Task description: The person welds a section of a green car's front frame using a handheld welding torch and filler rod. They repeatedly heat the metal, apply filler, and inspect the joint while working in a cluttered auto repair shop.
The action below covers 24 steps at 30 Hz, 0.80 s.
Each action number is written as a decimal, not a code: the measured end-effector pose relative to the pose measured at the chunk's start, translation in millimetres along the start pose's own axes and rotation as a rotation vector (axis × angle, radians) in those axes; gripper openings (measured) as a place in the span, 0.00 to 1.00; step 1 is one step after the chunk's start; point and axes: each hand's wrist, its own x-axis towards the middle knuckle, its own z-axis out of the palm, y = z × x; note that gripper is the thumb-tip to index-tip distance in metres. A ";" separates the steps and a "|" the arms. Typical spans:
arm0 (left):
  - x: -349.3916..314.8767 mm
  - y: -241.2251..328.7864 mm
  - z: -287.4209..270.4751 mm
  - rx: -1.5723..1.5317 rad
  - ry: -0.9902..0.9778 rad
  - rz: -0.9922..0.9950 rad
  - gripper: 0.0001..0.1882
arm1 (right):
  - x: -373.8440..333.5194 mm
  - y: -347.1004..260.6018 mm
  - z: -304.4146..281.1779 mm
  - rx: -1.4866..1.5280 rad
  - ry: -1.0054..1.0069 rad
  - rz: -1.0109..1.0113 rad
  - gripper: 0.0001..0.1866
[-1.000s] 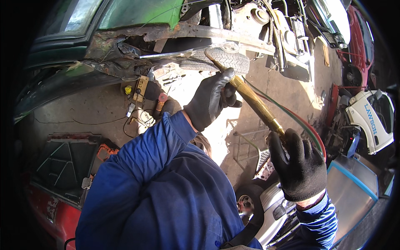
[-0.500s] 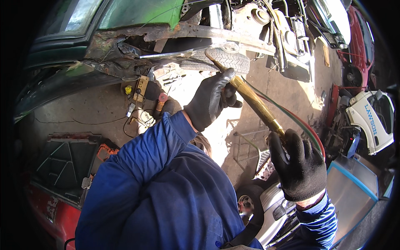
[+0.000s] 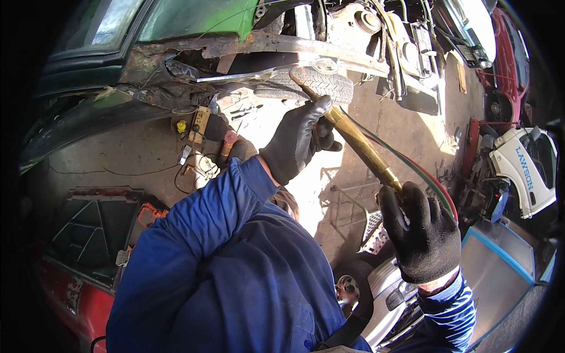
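A brass gas welding torch [image 3: 366, 149] with a bent copper tip [image 3: 305, 86] slants across in front of me. My left hand [image 3: 296, 136], in a black glove, is closed at the front of its handle, just behind the neck. My right hand [image 3: 422, 236], gloved too, closes on the rear end; its fingers partly hide the fittings there. A green hose [image 3: 406, 157] and a red hose [image 3: 448, 199] run beside the handle and pass behind the right hand. In the picture, the tip overlaps a tyre [image 3: 335, 88] under a stripped car body.
Rusty, torn metal [image 3: 159, 70] edges the green car body [image 3: 200, 20] at the far side. A wooden block [image 3: 200, 125] and cables lie on the floor to the left. A metal-framed stand [image 3: 353, 203], a white car door [image 3: 524, 170] and a blue-edged panel [image 3: 497, 270] are at the right.
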 end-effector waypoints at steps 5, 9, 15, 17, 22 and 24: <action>-0.6 -0.6 -0.3 0.002 0.026 -0.005 0.16 | 0.1 1.5 0.7 -0.018 0.010 -0.021 0.32; 1.7 -1.1 -4.1 -0.018 -0.023 -0.006 0.16 | -0.2 0.8 1.0 -0.001 -0.009 0.009 0.31; 2.2 -1.3 -2.6 0.001 0.022 -0.002 0.16 | -0.9 -4.5 0.0 0.030 -0.021 0.061 0.30; 1.3 -0.6 -0.8 0.010 0.035 -0.001 0.17 | -0.5 -4.1 -0.1 0.046 -0.019 0.071 0.31; 0.5 1.7 0.4 0.018 0.007 -0.003 0.17 | 0.3 -4.2 0.2 0.031 -0.011 0.073 0.32; 0.7 1.8 -0.1 0.013 0.004 -0.009 0.17 | 0.5 -4.0 0.4 0.037 -0.014 0.076 0.32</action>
